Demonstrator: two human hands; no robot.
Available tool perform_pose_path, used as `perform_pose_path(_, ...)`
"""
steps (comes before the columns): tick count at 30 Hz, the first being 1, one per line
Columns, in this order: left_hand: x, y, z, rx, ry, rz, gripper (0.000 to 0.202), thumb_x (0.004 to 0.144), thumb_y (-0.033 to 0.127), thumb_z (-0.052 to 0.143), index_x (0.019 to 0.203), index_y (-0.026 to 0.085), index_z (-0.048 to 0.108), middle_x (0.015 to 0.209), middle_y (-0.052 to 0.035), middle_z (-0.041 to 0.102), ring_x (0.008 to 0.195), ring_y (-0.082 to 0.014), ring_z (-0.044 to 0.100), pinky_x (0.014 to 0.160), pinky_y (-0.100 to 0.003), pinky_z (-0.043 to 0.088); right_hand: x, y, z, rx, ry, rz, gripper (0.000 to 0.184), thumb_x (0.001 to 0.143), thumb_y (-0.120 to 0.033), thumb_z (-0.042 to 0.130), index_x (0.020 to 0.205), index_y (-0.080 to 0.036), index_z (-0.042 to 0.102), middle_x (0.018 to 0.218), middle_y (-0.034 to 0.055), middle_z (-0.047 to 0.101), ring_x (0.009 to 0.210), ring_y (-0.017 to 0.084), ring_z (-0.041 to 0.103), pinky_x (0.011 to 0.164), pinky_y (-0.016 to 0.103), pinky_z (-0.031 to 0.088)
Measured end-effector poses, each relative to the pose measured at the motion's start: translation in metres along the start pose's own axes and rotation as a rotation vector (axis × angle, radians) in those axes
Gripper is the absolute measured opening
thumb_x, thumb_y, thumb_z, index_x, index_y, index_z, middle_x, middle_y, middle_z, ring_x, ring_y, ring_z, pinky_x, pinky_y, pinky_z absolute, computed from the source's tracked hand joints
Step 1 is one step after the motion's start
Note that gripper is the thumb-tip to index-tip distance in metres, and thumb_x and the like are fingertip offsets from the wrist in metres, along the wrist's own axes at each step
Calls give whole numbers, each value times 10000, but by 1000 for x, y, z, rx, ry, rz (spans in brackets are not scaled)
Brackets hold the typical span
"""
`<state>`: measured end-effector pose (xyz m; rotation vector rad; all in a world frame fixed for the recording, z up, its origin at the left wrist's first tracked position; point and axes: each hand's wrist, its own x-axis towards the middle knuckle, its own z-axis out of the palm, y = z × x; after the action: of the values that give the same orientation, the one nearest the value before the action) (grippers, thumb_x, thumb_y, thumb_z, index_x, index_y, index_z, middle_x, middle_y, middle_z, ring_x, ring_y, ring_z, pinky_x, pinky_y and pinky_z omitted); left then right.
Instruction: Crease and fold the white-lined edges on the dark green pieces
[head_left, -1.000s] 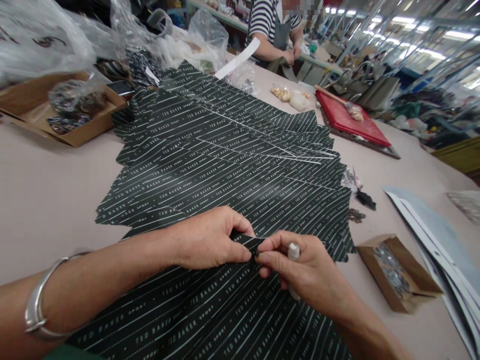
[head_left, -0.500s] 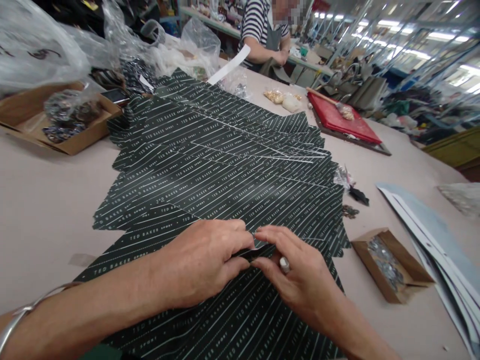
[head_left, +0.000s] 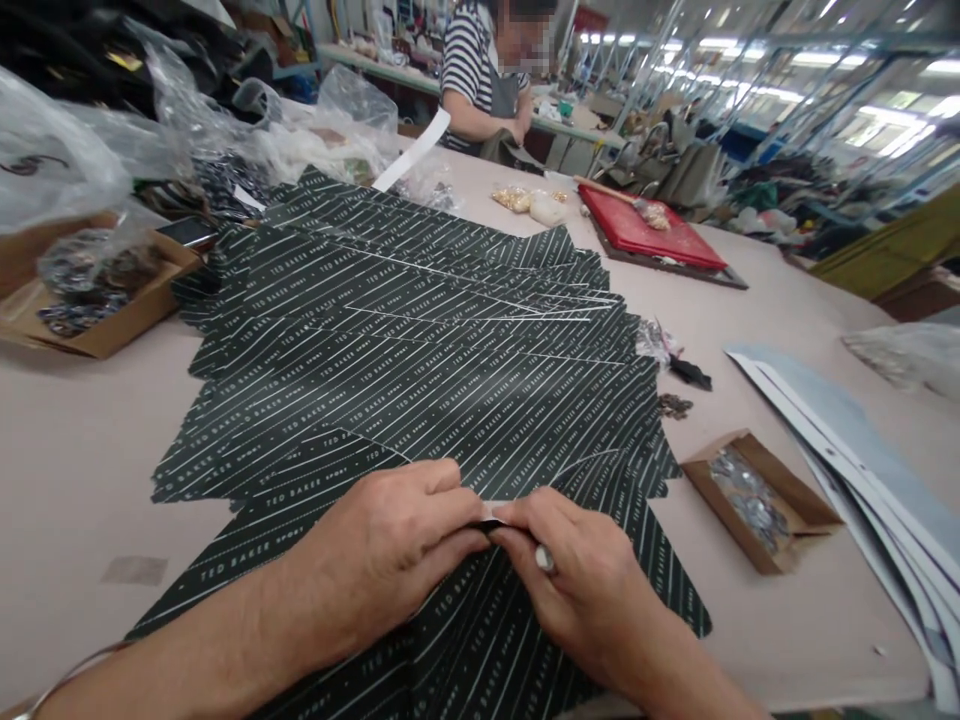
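Dark green printed fabric pieces point(head_left: 450, 390), with white diagonal stripes and lettering, lie spread in overlapping layers before me. My left hand point(head_left: 390, 535) pinches the edge of the nearest fabric piece point(head_left: 487, 625) between thumb and fingers. Close beside it, my right hand point(head_left: 581, 565) pinches the same edge, thumbs below and fingers above. A narrow pale strip of the piece's edge shows between the fingertips. Tucked in my right hand is a slim white-tipped object point(head_left: 544, 558); most of it is hidden by the hand.
Cardboard boxes of small metal parts sit at left point(head_left: 112, 335) and right point(head_left: 817, 515). White sheets point(head_left: 847, 480) lie at the right edge. Beyond the fabric are a red board point(head_left: 652, 225), plastic bags point(head_left: 352, 110) and a person in a striped shirt point(head_left: 469, 70) handling dark material.
Both hands have pinched in closer on the fabric edge, and its pale strip now shows between them. The whole view has shifted slightly, with the table things appearing further left.
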<state>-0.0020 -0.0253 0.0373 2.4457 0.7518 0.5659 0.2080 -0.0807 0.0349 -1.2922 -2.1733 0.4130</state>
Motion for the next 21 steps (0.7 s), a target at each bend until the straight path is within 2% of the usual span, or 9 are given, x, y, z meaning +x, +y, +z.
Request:
perform_pose_path(4, -1, 4, 3, 60, 46, 13, 259, 1042, 252, 433, 854, 192, 601, 749, 16, 488, 672, -134, 477, 579, -296, 332, -7, 0, -3, 20, -25, 13, 118, 976, -121, 487, 962, -183, 586, 794, 11, 626, 682, 153, 625, 609, 284, 470)
perform_pose_path(8, -1, 12, 4, 82, 86, 32, 253, 1038, 213, 419, 829, 185, 559, 751, 11, 491, 677, -139, 469, 593, -299, 342, -13, -4, -8, -55, -37, -36, 153, 954, -76, 467, 1002, -176, 572, 815, 27, 631, 707, 171, 630, 589, 296, 455)
perform_pose_path(15, -5, 22, 7, 81, 154, 126, 188, 991, 99, 443, 845, 174, 533, 735, 3, 489, 670, -155, 424, 595, -325, 317, -17, -12, -7, -172, 102, -150, 143, 906, -34, 506, 953, -160, 557, 709, 13, 603, 609, 155, 577, 504, 306, 391)
perform_pose_path(18, -4, 17, 11, 171, 195, 180, 180, 953, 42, 452, 860, 160, 552, 720, -3, 489, 665, -165, 416, 603, -338, 306, -17, -7, -1, -181, 126, -155, 148, 921, -39, 485, 967, -158, 560, 724, 21, 617, 617, 161, 593, 513, 301, 418)
perform_pose_path(21, 2, 4, 11, 368, 256, 260, 154, 956, 48, 479, 921, 142, 597, 699, 6, 503, 660, -165, 442, 662, -348, 337, -15, 1, 6, -268, 67, -62, 181, 942, -56, 478, 1067, -143, 577, 898, 67, 676, 700, 179, 647, 510, 293, 445)
